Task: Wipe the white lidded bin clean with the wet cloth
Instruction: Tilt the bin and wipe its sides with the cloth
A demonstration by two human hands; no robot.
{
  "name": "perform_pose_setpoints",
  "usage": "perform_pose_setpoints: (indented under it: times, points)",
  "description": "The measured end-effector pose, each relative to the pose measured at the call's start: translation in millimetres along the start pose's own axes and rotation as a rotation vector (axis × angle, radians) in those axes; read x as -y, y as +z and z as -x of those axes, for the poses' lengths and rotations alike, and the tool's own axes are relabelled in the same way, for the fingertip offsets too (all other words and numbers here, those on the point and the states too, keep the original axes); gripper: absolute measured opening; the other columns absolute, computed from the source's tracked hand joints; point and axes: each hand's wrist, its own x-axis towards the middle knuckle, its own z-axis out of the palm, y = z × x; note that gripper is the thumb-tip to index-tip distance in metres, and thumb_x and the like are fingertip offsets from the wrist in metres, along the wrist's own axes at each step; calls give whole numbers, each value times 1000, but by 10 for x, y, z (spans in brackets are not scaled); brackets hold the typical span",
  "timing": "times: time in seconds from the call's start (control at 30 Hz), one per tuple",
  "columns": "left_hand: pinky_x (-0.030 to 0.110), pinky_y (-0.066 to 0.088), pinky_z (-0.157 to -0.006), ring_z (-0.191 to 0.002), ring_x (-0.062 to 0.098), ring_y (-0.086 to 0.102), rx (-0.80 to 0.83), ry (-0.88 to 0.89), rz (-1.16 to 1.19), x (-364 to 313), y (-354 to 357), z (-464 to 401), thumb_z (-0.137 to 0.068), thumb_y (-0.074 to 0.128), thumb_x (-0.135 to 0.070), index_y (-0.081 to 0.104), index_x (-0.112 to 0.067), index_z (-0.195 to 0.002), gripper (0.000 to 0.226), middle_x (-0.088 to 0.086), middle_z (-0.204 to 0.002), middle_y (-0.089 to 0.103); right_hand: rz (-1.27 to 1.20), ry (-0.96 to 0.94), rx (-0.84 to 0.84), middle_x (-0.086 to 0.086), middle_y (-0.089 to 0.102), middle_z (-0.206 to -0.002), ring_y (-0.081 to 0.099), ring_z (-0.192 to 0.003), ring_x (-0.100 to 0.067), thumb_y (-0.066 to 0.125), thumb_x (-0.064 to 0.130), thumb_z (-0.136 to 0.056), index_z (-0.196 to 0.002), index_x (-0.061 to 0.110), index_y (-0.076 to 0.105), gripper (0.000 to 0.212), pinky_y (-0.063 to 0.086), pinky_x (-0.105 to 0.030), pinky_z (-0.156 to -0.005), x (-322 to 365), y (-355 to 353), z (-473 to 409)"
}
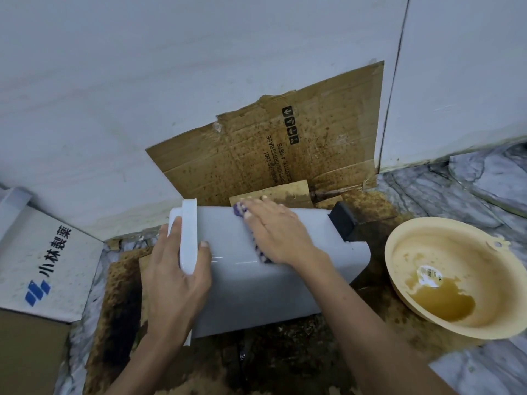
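Observation:
The white lidded bin (pixel 256 286) lies on its side on the stained floor, lid end to the left, black base (pixel 343 223) to the right. My left hand (pixel 175 277) grips the white lid rim (pixel 188 232) at the bin's left end. My right hand (pixel 273 232) lies flat on the bin's upward-facing side, pressing a purple patterned cloth (pixel 258 249) against it. Only the cloth's edges show from under the palm and fingers.
A beige basin (pixel 399 269) with brown dirty water stands on the floor to the right. Stained cardboard (pixel 256 155) leans on the white wall behind the bin. A white printed box (pixel 42 260) sits at the left. Marble floor (pixel 470 366) at the right.

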Motion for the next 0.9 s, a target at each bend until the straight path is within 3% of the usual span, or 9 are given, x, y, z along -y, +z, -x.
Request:
perform_pose_setpoints:
  times: [0.1,0.2,0.3,0.43,0.53,0.63,0.7,0.9]
  points:
    - [53,34,-117,-144,34,44,-4,-9,-28,-11,10,-22,-92,50,-43,47,-10,-153,70,14,-156,49,-30,-157,-11,19,28,-159,16,-149,-5,27,38,-105,-150,37,34,46,5,-33,-122,203,66,287]
    - [54,38,-115,-139,36,48,-7,-2,-39,11,15,-33,-90,51,-40,48,-9,-152,69,15,-153,52,-63,-219,-75,24,34,-154,20,-146,2,33,38,-104,-145,41,41,43,9,-26,-119,13,68,682]
    - [56,36,-116,-142,34,46,-1,10,-23,34,12,-16,-91,50,-41,47,-11,-153,69,13,-155,50,-33,-26,-134,22,34,-155,21,-145,2,26,40,-103,-146,40,40,45,13,-32,-121,-412,-9,735]
    - [52,32,-118,-146,32,41,-16,19,-6,49,22,27,-91,47,-47,46,-12,-154,73,14,-158,47,-9,203,-94,6,46,-151,34,-143,-16,26,36,-105,-143,28,49,45,25,-39,-117,-643,-150,169]
    - [50,30,-118,-146,32,41,-15,21,-18,10,47,20,-90,46,-47,47,-11,-154,73,14,-157,47,6,157,-64,-3,58,-139,48,-130,-22,24,35,-105,-131,23,58,44,34,-36,-108,-234,-82,-165]
    - [51,32,-119,-146,33,42,-17,-6,-12,-13,49,-13,-91,50,-42,48,-9,-153,70,14,-157,48,-21,-72,-64,10,38,-156,28,-145,-11,25,39,-105,-148,29,40,47,15,-36,-121,249,92,92]
    - [52,35,-118,-144,33,44,-15,-19,-13,24,40,-29,-91,50,-44,49,-10,-152,70,13,-156,50,-22,-116,-72,17,29,-159,18,-148,-4,25,40,-105,-152,33,32,48,6,-31,-122,240,132,409]
    - [56,37,-116,-142,32,46,-8,-5,-10,92,27,-24,-93,47,-47,47,-13,-152,69,10,-155,51,20,150,-79,10,34,-158,25,-147,-8,26,39,-105,-152,27,35,49,18,-33,-121,-731,-138,370]
